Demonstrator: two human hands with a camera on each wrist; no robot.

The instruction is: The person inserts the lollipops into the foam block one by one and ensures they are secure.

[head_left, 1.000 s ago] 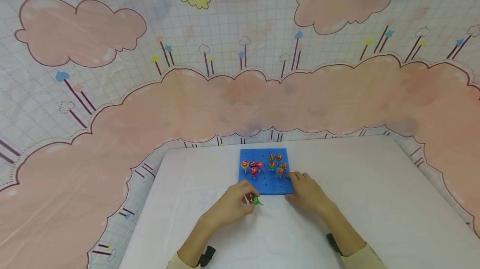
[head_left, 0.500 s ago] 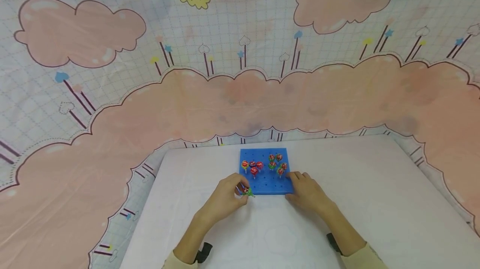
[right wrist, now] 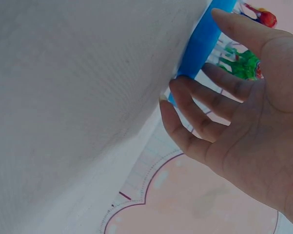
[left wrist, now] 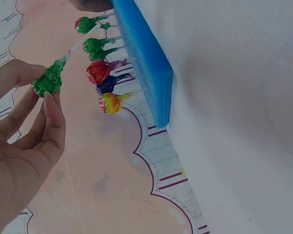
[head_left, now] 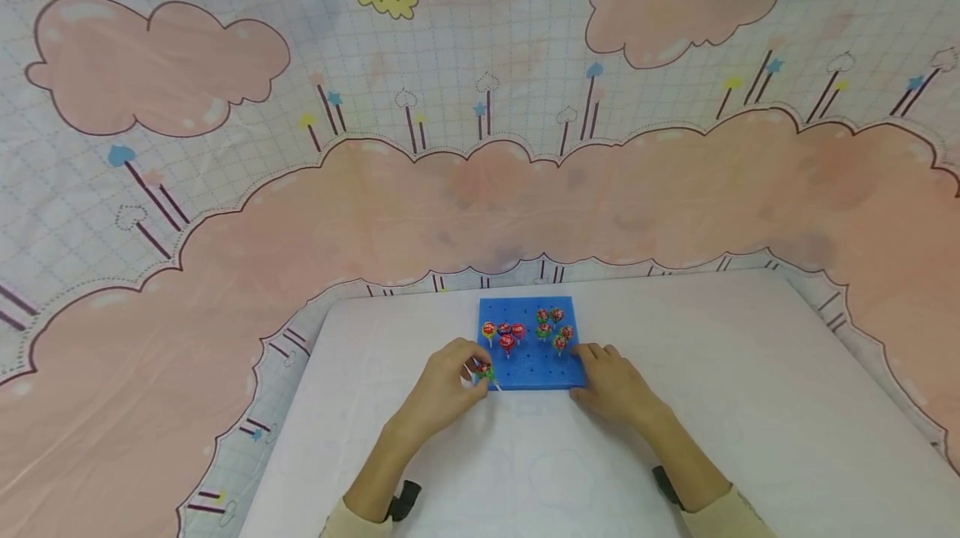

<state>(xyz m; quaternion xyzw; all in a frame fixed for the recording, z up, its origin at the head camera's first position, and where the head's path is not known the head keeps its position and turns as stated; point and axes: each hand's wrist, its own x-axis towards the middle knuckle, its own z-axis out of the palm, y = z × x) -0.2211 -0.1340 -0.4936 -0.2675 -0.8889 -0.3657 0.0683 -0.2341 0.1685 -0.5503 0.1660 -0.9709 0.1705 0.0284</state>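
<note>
My left hand (head_left: 444, 384) pinches a green-wrapped lollipop (left wrist: 49, 82) by its head, between thumb and fingers. Its white stick slants away from the fingers, with the tip near the front left corner of the blue pegboard (head_left: 528, 375). My right hand (head_left: 617, 384) rests against the board's right edge, its fingers extended and gently bent. On the board's left half stands a cluster of red, dark blue and yellow lollipops (head_left: 507, 341). Several green-and-red lollipops (head_left: 560, 344) stand in holes on the right half.
The board lies on a white table (head_left: 390, 354), near its far side. Small holes dot the board's surface. Behind the table hangs a cloth (head_left: 480, 196) printed with pink clouds. A black strap (head_left: 405, 500) shows at the left wrist.
My left hand has moved left and slightly away from me with the lollipop, whose stick now shows below the fingers. The right hand stays at the board's edge.
</note>
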